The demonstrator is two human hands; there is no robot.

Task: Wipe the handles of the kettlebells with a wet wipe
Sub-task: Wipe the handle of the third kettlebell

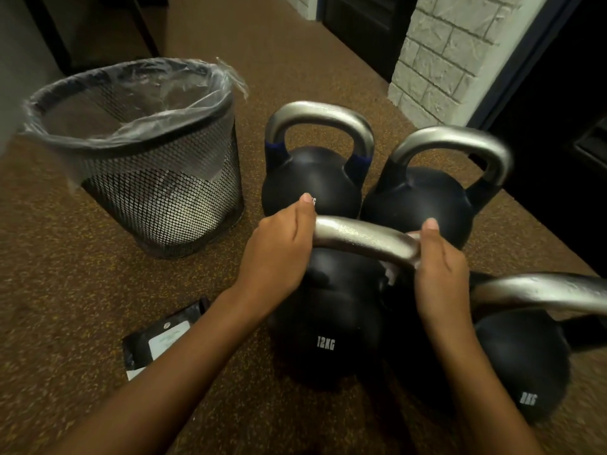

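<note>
A gym: kettlebells (312,188) on speckled rubber floor (82,290).

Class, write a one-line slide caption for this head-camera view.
Left hand grips the 12 kg kettlebell's handle while the right hand presses a wet wipe around it.

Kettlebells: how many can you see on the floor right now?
4: far-left kettlebell beside the mesh bin; far-right kettlebell; 12KG kettlebell gripped by the left hand and right hand; near-right kettlebell, cut by the frame. More could lie out of view.
</note>
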